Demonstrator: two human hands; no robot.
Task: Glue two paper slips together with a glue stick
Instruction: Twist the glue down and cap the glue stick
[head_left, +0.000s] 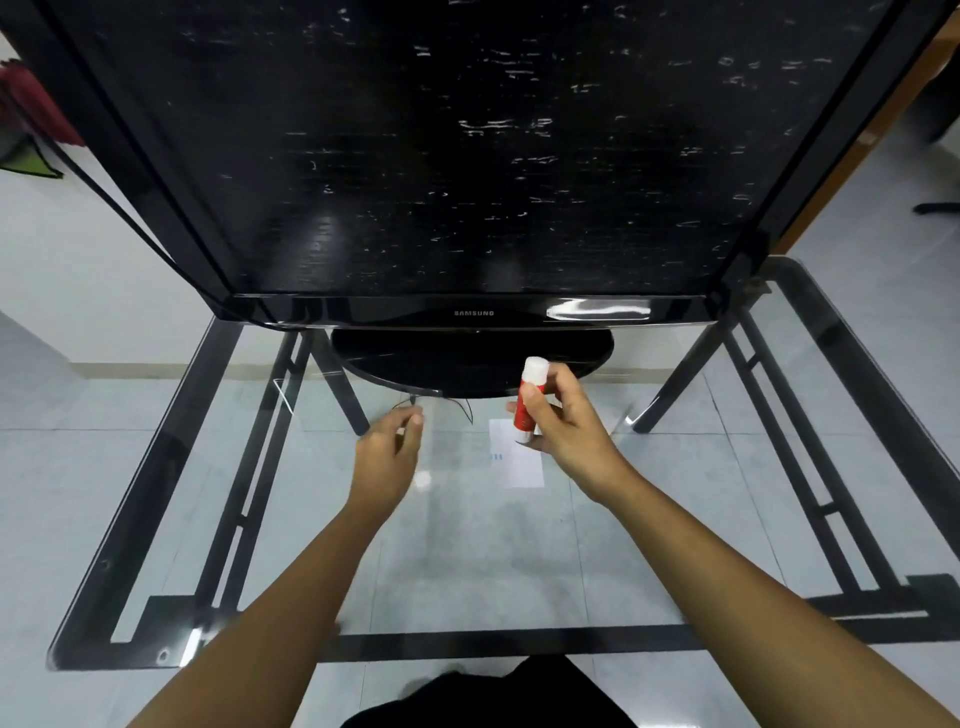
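Gripping glue stick (white-topped), right hand near slip, table edge well apart

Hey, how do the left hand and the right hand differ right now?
The right hand grips a red glue stick, white end up; the left hand holds nothing I can see, its fingers loosely curled. The right hand is over the paper slip; the left hand is off to the slip's left, over the bare glass table. Both reach out just in front of the monitor stand.
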